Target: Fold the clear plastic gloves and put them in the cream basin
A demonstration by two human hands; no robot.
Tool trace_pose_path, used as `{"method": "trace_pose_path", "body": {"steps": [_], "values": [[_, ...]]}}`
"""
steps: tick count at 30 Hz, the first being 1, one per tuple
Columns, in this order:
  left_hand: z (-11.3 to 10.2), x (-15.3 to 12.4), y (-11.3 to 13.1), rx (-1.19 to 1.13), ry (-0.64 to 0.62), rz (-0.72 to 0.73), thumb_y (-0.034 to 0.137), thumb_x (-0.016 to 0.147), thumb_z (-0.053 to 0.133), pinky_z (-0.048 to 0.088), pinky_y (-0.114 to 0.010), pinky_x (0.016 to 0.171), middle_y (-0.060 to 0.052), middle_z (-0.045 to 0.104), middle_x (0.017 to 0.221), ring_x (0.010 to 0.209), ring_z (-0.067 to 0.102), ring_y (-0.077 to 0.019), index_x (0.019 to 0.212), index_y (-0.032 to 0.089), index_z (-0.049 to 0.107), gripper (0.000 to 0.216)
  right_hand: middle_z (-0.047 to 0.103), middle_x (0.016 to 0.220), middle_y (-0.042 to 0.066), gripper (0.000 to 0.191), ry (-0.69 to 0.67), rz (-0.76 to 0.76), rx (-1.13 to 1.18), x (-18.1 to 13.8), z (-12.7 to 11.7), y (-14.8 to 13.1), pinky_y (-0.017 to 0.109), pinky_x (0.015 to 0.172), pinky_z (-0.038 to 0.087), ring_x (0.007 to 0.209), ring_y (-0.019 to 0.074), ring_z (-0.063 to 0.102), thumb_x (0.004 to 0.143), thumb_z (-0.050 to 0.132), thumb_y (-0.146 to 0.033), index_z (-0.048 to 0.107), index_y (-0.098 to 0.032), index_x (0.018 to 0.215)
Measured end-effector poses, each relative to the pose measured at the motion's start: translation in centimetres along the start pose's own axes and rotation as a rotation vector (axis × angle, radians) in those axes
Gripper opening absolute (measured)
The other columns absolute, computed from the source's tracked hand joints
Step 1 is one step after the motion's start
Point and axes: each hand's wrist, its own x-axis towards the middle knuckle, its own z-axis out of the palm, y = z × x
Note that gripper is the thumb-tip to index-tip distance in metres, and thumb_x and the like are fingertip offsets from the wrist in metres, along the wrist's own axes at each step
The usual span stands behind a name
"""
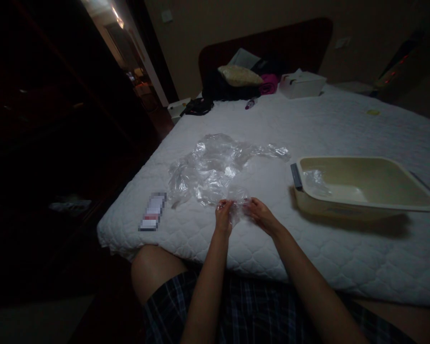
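Observation:
My left hand (224, 217) and my right hand (261, 215) are close together over the near part of a white quilted bed (326, 258). Both pinch the same small piece of clear plastic film (238, 208) stretched between them. Just beyond my hands lies a crumpled heap of clear plastic bags (211, 169), spreading to the right. A beige plastic tub (361, 188) stands on the bed to the right of my right hand, with a scrap of clear plastic (315, 181) inside its left end.
A small flat box (153, 211) lies near the bed's left corner. At the headboard sit a white box (303, 83), a cushion (240, 75), dark clothes and a pink item. My legs in plaid shorts are below the bed edge. A dark doorway is left.

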Motion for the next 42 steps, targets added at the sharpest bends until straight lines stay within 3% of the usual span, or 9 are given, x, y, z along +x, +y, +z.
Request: {"method": "trace_pose_path", "body": {"steps": [3,9,14,19,22,27,31,36,42], "values": [[0.0,-0.1,-0.1,0.009,-0.065,-0.019,0.028,0.060,0.071,0.042,-0.022,0.061,0.004,0.058,0.063,0.059,0.056,-0.0092,0.071,0.016,0.051,0.025,0.065,0.080,0.000,0.024,-0.011,0.018,-0.005,0.1,0.0,0.2,0.024,0.070,0.045,0.072,0.0111,0.059,0.065,0.072,-0.031,0.061,-0.019,0.082],[-0.2,-0.1,0.4,-0.072,-0.134,-0.029,0.022,0.062,0.069,0.044,-0.022,0.067,0.002,0.061,0.065,0.065,0.059,-0.0100,0.067,0.014,0.057,0.015,0.059,0.059,-0.005,0.018,0.046,0.049,0.297,0.2,-0.6,-0.4,0.025,0.069,0.049,0.061,0.0100,0.057,0.064,0.072,-0.030,0.058,-0.019,0.067],[-0.6,-0.3,0.8,-0.183,-0.208,-0.251,0.022,0.066,0.064,0.047,-0.029,0.073,-0.003,0.066,0.070,0.068,0.062,-0.0150,0.068,0.013,0.062,0.009,0.044,0.039,-0.008,0.021,0.117,0.153,0.481,0.4,-0.8,-1.0,0.018,0.039,0.041,0.037,0.0069,0.043,0.069,0.068,-0.033,0.054,-0.019,0.060],[-0.4,-0.4,1.1,-0.199,-0.326,-0.430,0.024,0.072,0.059,0.045,-0.035,0.084,-0.009,0.068,0.077,0.079,0.064,-0.0206,0.075,0.009,0.065,0.016,0.054,0.048,-0.006,0.015,0.149,0.145,0.631,0.1,-1.4,-1.7,0.018,0.033,0.037,0.032,0.0053,0.037,0.073,0.061,-0.028,0.054,-0.019,0.063],[-0.3,-0.4,1.3,-0.229,-0.357,-0.396,0.032,0.074,0.057,0.041,-0.036,0.089,-0.012,0.068,0.085,0.090,0.062,-0.0231,0.082,0.007,0.065,0.027,0.053,0.049,-0.007,0.011,0.119,0.086,0.726,-0.4,-2.0,-2.1,0.018,0.033,0.036,0.029,0.0037,0.030,0.074,0.057,-0.025,0.052,-0.020,0.065],[-0.5,-0.7,1.2,-0.195,-0.391,-0.247,0.028,0.069,0.065,0.038,-0.034,0.091,-0.010,0.066,0.095,0.099,0.058,-0.0229,0.089,0.013,0.064,0.025,0.041,0.042,-0.007,0.026,-0.040,-0.019,0.779,-0.9,-2.6,-2.4,0.017,0.034,0.035,0.033,0.0052,0.035,0.072,0.056,-0.026,0.038,-0.020,0.053],[-0.6,-0.9,1.1,-0.165,-0.387,-0.241,0.024,0.063,0.071,0.041,-0.030,0.084,-0.005,0.065,0.094,0.094,0.060,-0.0191,0.086,0.017,0.062,0.025,0.043,0.042,-0.007,0.026,0.062,-0.060,0.810,-0.7,-3.2,-2.4,0.017,0.032,0.034,0.032,0.0055,0.035,0.073,0.054,-0.030,0.039,-0.021,0.053],[-0.6,-0.8,0.5,-0.050,-0.401,-0.212,0.024,0.058,0.076,0.042,-0.026,0.079,-0.002,0.064,0.081,0.079,0.060,-0.0124,0.079,0.015,0.062,0.026,0.050,0.044,-0.007,0.019,0.210,-0.013,0.851,-0.4,-3.7,-2.0,0.018,0.036,0.041,0.030,0.0047,0.038,0.075,0.054,-0.024,0.047,-0.021,0.058],[-0.9,-1.1,0.3,0.082,-0.489,-0.256,0.034,0.050,0.080,0.042,-0.022,0.065,-0.001,0.062,0.077,0.070,0.057,-0.0110,0.079,0.014,0.063,0.040,0.058,0.053,-0.006,0.009,0.191,-0.040,0.899,-0.3,-3.1,-2.2,0.024,0.054,0.052,0.048,0.0088,0.056,0.074,0.052,-0.017,0.052,-0.020,0.065]]}}
